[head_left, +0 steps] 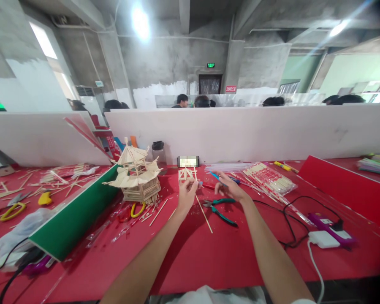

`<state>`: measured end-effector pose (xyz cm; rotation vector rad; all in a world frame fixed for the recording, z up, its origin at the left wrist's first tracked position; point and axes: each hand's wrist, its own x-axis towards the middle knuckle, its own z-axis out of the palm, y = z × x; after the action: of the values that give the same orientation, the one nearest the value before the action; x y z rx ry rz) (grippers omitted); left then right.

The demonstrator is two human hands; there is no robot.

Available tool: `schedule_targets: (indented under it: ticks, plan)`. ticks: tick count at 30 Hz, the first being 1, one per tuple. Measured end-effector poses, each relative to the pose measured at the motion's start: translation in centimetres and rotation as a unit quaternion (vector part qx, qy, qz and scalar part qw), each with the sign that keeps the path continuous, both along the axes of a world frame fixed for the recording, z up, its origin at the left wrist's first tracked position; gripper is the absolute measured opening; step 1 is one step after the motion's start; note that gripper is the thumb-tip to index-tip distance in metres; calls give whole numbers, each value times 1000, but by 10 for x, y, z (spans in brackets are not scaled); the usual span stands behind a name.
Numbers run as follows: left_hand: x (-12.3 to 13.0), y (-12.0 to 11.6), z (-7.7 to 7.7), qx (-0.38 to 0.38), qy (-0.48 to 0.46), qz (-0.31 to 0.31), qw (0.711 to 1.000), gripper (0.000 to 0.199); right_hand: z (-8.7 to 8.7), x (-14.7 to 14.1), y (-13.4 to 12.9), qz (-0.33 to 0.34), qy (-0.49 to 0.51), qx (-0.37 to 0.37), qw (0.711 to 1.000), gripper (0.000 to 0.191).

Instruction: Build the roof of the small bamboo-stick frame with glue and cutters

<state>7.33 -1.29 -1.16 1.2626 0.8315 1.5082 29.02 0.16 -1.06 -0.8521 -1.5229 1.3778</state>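
Quite slender, pale stick (204, 213), left hand (187, 193) pinching; right hand (231, 186) holding blue pen-like tool (214, 175).

A ceiling lamp (141, 23) glares white, and the edges look stretched.

A red table (196, 266) carries it all. Teal-handled pliers (223, 211) lie spread in the middle, with a small wooden frame (184, 174) beyond. To the left stand a tiered wooden model (141, 188), a bottle (158, 155) and a green board (79, 211); to the right lie bagged sticks (274, 179) and a purple power strip (324, 224).
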Motion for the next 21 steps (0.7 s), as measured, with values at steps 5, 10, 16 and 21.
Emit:
schedule_targets:
  ticks: [5, 10, 16, 21]
  plan:
    - [-3, 1, 2, 8, 12, 15, 1000, 34, -3, 0, -2, 46, -8, 3, 999, 42]
    - [-7, 4, 2, 52, 28, 23, 998, 37, -4, 2, 3, 94, -64, 27, 993, 34]
    - [-8, 6, -2, 55, 32, 7, 998, 33, 3, 4, 2, 84, -153, 59, 983, 38]
    - [-5, 5, -2, 63, 58, -14, 996, 31, 7, 5, 1, 74, -200, 107, 971, 38]
